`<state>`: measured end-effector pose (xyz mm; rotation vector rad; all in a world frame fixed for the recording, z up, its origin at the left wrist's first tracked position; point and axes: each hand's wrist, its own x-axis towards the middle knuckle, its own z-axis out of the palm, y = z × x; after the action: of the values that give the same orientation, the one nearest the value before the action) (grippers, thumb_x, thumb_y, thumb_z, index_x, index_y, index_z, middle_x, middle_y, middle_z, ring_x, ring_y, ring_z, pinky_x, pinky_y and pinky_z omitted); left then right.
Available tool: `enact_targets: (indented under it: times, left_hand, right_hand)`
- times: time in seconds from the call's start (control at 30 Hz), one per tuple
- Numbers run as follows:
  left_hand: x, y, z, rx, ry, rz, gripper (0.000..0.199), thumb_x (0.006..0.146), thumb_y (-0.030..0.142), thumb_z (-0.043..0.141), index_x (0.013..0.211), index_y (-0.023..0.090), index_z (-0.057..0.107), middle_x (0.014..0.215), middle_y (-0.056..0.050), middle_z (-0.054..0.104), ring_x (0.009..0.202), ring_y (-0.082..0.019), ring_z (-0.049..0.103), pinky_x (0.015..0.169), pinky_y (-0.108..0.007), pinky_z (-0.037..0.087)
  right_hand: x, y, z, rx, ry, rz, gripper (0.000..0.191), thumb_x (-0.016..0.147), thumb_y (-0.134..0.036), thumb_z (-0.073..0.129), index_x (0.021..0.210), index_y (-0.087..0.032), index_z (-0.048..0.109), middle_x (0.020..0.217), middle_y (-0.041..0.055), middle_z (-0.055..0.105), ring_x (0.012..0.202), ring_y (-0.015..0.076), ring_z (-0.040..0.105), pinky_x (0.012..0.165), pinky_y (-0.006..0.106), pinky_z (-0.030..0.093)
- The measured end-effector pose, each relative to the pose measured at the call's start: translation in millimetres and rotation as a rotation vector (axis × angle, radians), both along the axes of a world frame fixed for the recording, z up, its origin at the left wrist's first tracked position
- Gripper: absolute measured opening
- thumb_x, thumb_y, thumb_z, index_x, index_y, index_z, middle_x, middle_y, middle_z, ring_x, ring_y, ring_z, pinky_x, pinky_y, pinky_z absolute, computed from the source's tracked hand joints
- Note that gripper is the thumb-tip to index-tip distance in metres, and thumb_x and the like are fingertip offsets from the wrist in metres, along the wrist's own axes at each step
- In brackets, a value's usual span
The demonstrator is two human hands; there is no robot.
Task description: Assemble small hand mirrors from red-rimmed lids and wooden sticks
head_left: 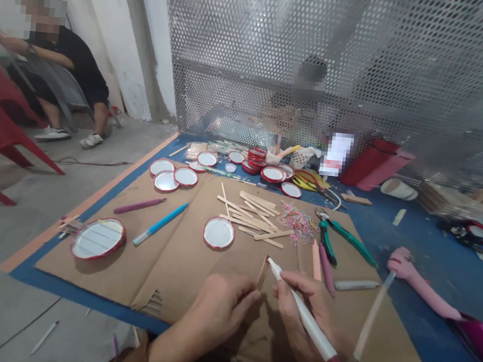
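Note:
My left hand [223, 304] is closed, pinching a wooden craft stick [262, 275] that points up and away over the cardboard. In my right hand [296, 317] is a white marker [311, 324] with a dark red end. Its tip meets or nearly meets the stick's dark top end; exact contact I cannot tell. Just beyond my hands lies a red-rimmed round lid [218, 233] with a pale inside. A loose heap of craft sticks [259, 217] is behind it, beside a tangle of small coloured rubber bands [297, 221].
Cardboard [174, 254] covers part of the blue table [375, 216]. Left are a lid with sticks [98, 239], a blue marker [161, 223] and a purple one [139, 205]. Right are green-handled pliers [353, 240] and a pink glue gun [423, 284]. A person [69, 56] sits far left.

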<state>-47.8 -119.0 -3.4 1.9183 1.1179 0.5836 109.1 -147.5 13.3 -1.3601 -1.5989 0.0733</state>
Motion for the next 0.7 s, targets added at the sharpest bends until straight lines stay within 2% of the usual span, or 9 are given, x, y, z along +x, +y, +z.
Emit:
enact_targets:
  times: [0.3, 0.6, 0.7]
  left_hand:
    - [-0.5, 1.0, -1.7, -0.01, -0.037, 0.006, 0.027, 0.089, 0.03, 0.046, 0.064, 0.019, 0.049, 0.065, 0.0, 0.058, 0.064, -0.013, 0.05, 0.059, -0.023, 0.028]
    - [0.3, 1.1, -0.4, -0.019, -0.03, 0.007, 0.028, 0.089, 0.031, 0.045, 0.064, 0.019, 0.05, 0.065, 0.0, 0.058, 0.064, -0.013, 0.051, 0.058, -0.023, 0.029]
    - [-0.2, 0.9, 0.3, -0.005, -0.033, 0.01, 0.028, 0.089, 0.031, 0.045, 0.064, 0.019, 0.051, 0.067, -0.001, 0.06, 0.066, -0.014, 0.052, 0.059, -0.023, 0.029]
  right_hand:
    - [-1.2, -1.5, 5.4, -0.008, 0.005, -0.088, 0.017, 0.09, -0.035, 0.055, 0.088, -0.021, 0.065, 0.064, -0.0002, 0.067, 0.051, 0.013, 0.063, 0.052, 0.023, 0.05]
    - [-2.7, -2.5, 8.0, -0.048, 0.027, -0.083, 0.021, 0.09, -0.038, 0.054, 0.085, -0.021, 0.065, 0.064, 0.0012, 0.066, 0.055, 0.0143, 0.062, 0.056, 0.025, 0.051]
    - [-0.9, -3.3, 7.4, -0.061, 0.029, -0.064, 0.02, 0.089, -0.038, 0.054, 0.083, -0.022, 0.065, 0.063, 0.0006, 0.065, 0.054, 0.0143, 0.061, 0.053, 0.024, 0.05]
